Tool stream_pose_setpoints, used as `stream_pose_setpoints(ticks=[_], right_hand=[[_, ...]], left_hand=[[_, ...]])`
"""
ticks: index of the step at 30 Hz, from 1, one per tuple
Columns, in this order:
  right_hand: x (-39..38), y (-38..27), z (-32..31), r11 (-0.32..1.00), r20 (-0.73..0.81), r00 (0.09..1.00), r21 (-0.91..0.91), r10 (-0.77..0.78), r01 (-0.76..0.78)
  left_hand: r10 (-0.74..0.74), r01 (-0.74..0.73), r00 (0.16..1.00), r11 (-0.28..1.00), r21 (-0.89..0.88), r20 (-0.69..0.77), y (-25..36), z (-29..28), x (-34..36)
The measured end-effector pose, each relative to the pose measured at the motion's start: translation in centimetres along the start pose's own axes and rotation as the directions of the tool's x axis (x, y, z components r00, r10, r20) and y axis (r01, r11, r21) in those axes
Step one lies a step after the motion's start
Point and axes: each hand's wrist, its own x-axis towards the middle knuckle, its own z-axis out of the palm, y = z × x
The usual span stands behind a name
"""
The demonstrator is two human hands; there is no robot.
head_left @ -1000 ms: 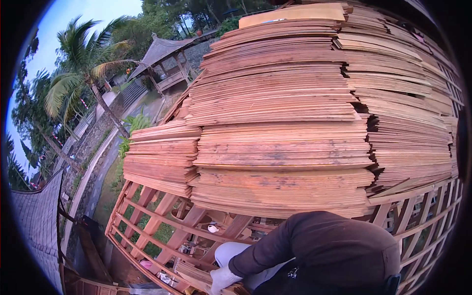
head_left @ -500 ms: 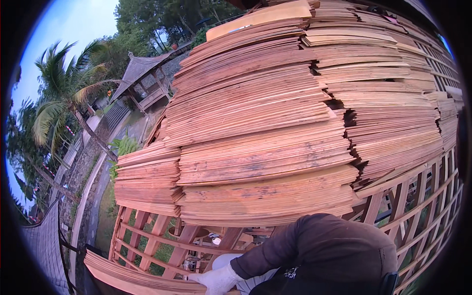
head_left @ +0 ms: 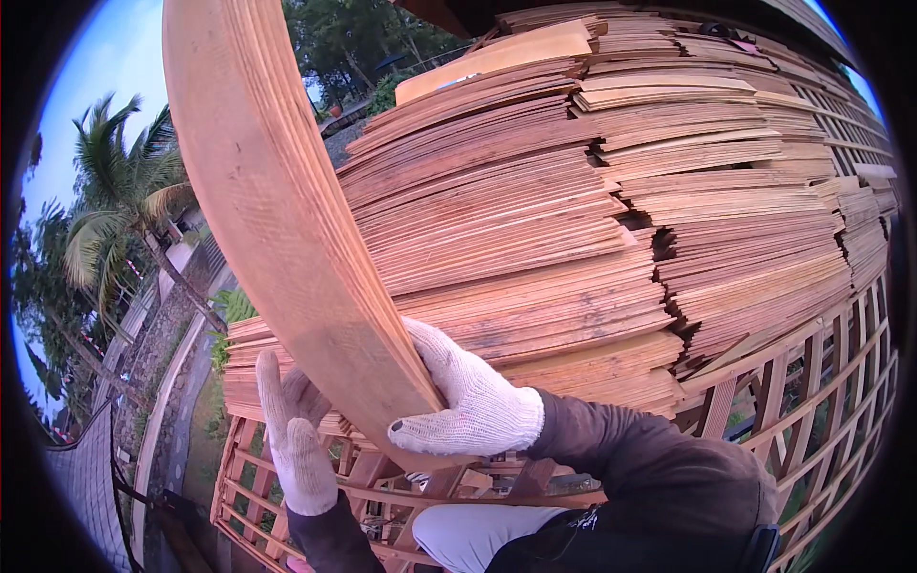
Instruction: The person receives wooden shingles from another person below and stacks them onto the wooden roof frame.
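My right hand [head_left: 470,399], in a white knit glove, grips the lower end of a bundle of thin wooden shingles [head_left: 277,181]. The thumb lies across the near face and the fingers go round the far side. The bundle stands on end, leaning to the upper left, and its top runs out of view. Just left of its lower part is my left hand [head_left: 304,444], also gloved, with fingers stretched up and apart. It holds nothing that I can see; whether it touches the bundle, I cannot tell. Beyond lie overlapping rows of shingles [head_left: 516,229] on the roof slope.
Open wooden roof battens [head_left: 764,411] run along the right and below the shingle rows, with gaps between them. My knee [head_left: 478,530] is over the battens. On the left, a paved path [head_left: 91,487] and a palm tree [head_left: 134,181] stand far below.
The shingle bundle, low at the left with my right hand on it before, now stands raised in front of me. My left hand has come into view beside it.
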Motion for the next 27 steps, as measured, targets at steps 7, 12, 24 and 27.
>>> stream_pose_setpoints(ticks=[7,12,24,27], right_hand=[[6.6,-3.8,-11.3,0.982,-0.578,0.794,-0.105,-0.188,0.157],[11.7,-4.0,-23.5,0.960,-0.697,0.660,-0.187,-0.279,0.207],[15.5,2.0,-59.9,0.557,-0.760,0.645,-0.572,-0.083,-0.602],[13.8,3.6,-63.2,-0.410,-0.618,0.781,-0.738,0.091,-0.536]], left_hand=[[-0.437,0.430,0.877,0.899,-0.080,-0.201,-4.5,-15.4,-5.7],[-0.398,0.661,0.525,0.747,0.067,-0.752,-5.9,-38.8,-18.0],[-0.022,0.962,0.271,-0.032,0.271,-0.962,7.2,-46.1,-36.2],[-0.130,0.845,0.488,-0.181,0.504,-0.863,2.7,-44.7,-35.7]])
